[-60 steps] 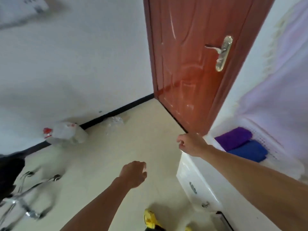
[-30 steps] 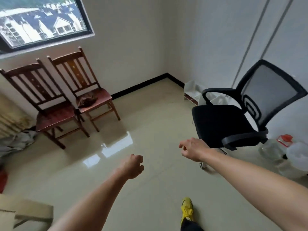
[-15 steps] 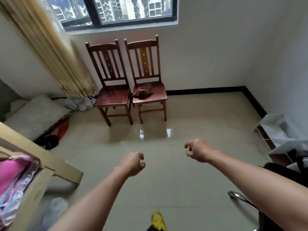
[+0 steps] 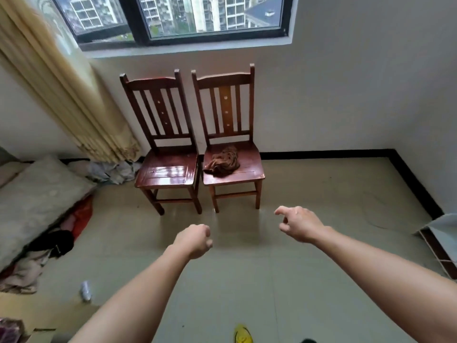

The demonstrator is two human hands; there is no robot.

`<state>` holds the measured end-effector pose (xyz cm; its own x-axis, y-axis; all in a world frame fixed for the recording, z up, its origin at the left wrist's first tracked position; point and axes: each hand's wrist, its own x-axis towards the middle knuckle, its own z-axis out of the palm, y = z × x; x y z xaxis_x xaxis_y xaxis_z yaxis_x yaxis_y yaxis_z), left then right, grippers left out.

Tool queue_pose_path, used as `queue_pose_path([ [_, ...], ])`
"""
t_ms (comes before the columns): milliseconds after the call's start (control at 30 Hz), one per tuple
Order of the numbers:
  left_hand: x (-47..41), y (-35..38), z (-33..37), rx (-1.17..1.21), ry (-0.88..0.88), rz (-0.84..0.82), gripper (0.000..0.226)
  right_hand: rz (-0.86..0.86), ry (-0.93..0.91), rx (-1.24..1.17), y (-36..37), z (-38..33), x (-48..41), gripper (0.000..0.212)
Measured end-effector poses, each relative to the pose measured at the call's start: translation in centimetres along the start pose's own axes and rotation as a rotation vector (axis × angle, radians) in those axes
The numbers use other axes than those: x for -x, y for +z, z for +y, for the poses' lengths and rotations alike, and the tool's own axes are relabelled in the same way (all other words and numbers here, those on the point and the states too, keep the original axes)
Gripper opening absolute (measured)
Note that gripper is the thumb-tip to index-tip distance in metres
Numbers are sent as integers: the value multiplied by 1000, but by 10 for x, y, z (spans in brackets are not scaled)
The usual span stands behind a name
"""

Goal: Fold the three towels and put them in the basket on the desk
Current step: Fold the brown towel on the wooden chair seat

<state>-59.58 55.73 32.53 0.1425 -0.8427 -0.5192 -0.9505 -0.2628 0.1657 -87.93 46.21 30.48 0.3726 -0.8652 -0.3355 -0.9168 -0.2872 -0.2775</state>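
Two wooden chairs (image 4: 168, 174) stand side by side under a window (image 4: 212, 16), near a curtain (image 4: 61, 95) and perhaps a mattress (image 4: 37, 194).

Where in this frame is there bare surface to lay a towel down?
The left chair's seat is bare. The right chair's seat is about half free, right of the crumpled brown cloth. Open floor tiles lie in front of the chairs. Crowded: the floor's left edge, with a grey mattress, clothes and a bottle.

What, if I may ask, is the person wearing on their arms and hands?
Nothing that shows. The left hand and right hand are bare, with no gloves, rings or watch. The left forearm and right forearm are uncovered down to the frame's edge, with no sleeve in view.
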Motion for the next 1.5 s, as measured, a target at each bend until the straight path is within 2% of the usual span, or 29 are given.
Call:
queue_pose_path([
  [167, -85, -50, 11, 47, 48, -12, 31, -55, 60, 14, -30, 21, -84, 36],
  [300, -161, -72, 9, 70, 17, -47, 33, -72, 53, 28, -46, 32, -177, 33],
  [533, -284, -121, -8, 203, -154, -114, 36, -162, -41, 18, -73, 32, -355, 33],
  [633, -327, -140, -15, 289, -212, -92, 33, -209, -92, 54, -89, 22, -422, 33],
  [733, -359, -151, -25, 414, -281, -99, 29, -264, -153, 107, -97, 1, -482, 34],
  [800, -361, -151, -24, 447, -293, -136, 29, -292, -177, 123, -100, -9, -491, 34],
  [967, -420, -143, -63, 538, -382, -232, 29, -353, -203, 132, -81, -38, -559, 30],
  [1233, -544, -128, -121, 677, -418, -328, 22, -435, -94, 130, -41, -64, -665, 32],
  [1367, -599, -125, -136, 754, -458, -334, 17, -450, -46, 125, -20, -76, -710, 34],
  [1500, -645, -104, -138, 947, -570, -309, 16, -419, -95, 145, 10, -82, -753, 33],
])
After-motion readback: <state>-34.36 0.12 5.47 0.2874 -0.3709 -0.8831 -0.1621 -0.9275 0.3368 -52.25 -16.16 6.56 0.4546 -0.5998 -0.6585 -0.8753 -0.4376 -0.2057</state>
